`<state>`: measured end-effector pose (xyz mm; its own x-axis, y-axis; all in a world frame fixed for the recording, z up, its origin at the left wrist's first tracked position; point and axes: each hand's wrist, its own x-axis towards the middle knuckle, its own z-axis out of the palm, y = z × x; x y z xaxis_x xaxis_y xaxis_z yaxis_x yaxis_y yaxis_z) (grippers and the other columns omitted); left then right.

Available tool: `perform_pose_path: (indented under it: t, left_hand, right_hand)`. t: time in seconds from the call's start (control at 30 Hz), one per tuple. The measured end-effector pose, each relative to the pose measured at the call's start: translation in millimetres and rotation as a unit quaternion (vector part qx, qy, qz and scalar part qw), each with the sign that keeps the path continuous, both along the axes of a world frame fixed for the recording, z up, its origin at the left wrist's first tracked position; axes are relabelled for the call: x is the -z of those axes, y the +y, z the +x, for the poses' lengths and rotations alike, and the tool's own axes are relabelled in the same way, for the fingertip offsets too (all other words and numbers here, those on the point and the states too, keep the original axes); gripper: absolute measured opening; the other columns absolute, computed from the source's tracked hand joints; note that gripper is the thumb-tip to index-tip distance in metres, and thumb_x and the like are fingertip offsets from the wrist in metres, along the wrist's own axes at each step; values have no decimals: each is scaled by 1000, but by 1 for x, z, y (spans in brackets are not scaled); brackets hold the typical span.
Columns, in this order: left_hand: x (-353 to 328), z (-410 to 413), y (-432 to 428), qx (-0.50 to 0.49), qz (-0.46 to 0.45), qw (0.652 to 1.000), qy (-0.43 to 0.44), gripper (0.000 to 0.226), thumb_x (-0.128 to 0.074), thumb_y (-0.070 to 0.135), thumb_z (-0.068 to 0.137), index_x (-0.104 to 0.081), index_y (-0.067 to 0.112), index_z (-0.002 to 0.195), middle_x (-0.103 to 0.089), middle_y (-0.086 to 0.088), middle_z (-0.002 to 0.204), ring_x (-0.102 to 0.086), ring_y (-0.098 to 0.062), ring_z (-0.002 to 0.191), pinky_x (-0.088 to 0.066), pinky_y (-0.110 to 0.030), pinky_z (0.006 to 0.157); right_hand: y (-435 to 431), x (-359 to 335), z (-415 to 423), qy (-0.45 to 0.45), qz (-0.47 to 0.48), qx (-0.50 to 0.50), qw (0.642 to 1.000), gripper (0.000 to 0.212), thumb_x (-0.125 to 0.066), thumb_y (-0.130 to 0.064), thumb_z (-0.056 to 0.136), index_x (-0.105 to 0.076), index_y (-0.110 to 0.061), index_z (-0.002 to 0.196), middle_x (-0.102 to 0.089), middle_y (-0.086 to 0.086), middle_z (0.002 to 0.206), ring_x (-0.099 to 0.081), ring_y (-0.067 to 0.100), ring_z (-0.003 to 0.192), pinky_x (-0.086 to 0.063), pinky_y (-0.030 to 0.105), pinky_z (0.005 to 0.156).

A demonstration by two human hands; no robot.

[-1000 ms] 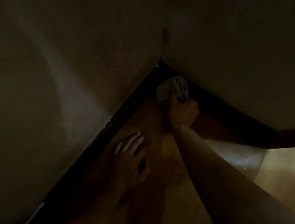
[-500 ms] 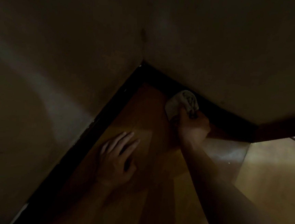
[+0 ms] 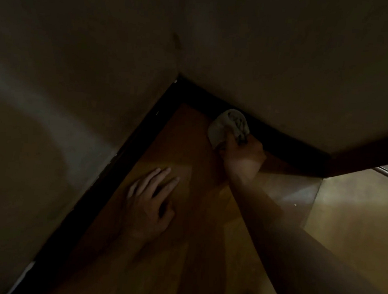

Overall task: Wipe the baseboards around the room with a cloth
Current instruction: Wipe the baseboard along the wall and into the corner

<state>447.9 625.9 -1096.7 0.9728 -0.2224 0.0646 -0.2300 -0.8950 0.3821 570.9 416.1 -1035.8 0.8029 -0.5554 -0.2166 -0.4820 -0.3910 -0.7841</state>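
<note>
Dim light. Left hand (image 3: 150, 204) lies flat on the wood floor (image 3: 178, 258) below the baseboard corner (image 3: 178, 84), fingers straight and slightly spread. It holds nothing and is likely a brace for leaning in. Just right of the corner, the pale cloth (image 3: 225, 126) is bunched against the dark baseboard (image 3: 282, 143). Right hand (image 3: 241, 155) is fisted around the cloth's lower end, probably for wiping pressure. No labels or writing readable.
</note>
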Motion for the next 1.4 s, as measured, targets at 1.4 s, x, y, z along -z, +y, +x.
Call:
perform_pose_path:
  t: [1.4]
  left_hand:
    - [0,-2,-10,-30,4,999,40,70,-46,73,89,-38,44,152,-22,15,165,-16,-10,153,-10,-38,121]
  right_hand:
    - [-27,-1,-26,3,14,52,999,45,-61,-45,96,-66,-11,124,-67,13,122,-63,32,112,-40,24,81]
